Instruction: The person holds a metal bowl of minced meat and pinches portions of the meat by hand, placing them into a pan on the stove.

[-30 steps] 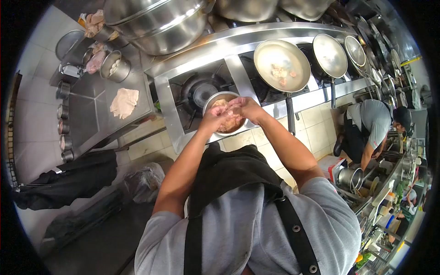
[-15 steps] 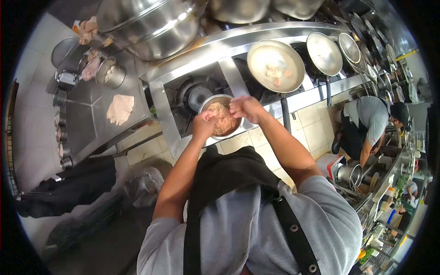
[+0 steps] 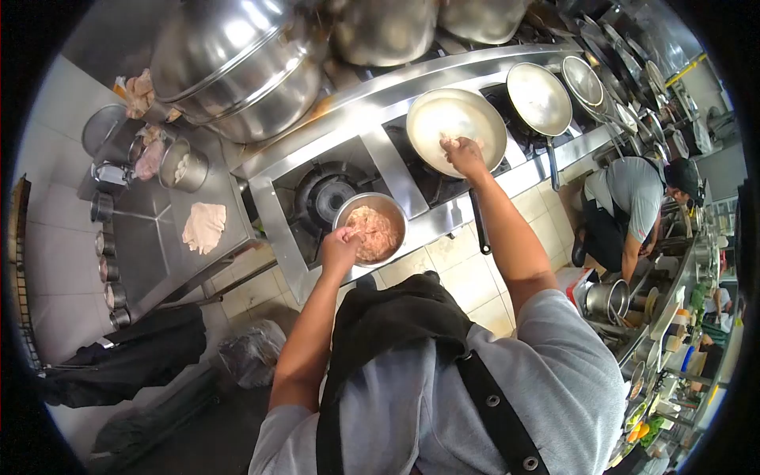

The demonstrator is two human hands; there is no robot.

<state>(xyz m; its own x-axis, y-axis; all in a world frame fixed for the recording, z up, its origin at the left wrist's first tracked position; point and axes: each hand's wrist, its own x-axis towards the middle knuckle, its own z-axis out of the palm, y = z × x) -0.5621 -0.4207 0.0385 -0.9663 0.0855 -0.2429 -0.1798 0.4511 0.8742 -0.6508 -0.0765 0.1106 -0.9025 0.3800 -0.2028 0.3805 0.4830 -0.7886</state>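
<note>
Steel bowl (image 3: 370, 196): holds pinkish meat (image 3: 380, 236), at the stove's (image 3: 389, 170) near edge.
Left hand (image 3: 340, 252): fingers bunched over the bowl's left side, at the meat.
Right hand (image 3: 465, 157): over the large pan (image 3: 439, 113), fingers together; I cannot tell what they grip.
Bench (image 3: 146, 247): pale flat piece (image 3: 204, 228) lying left of the stove.

Head-worn camera, looking steeply down, arms and stovetop close
</note>
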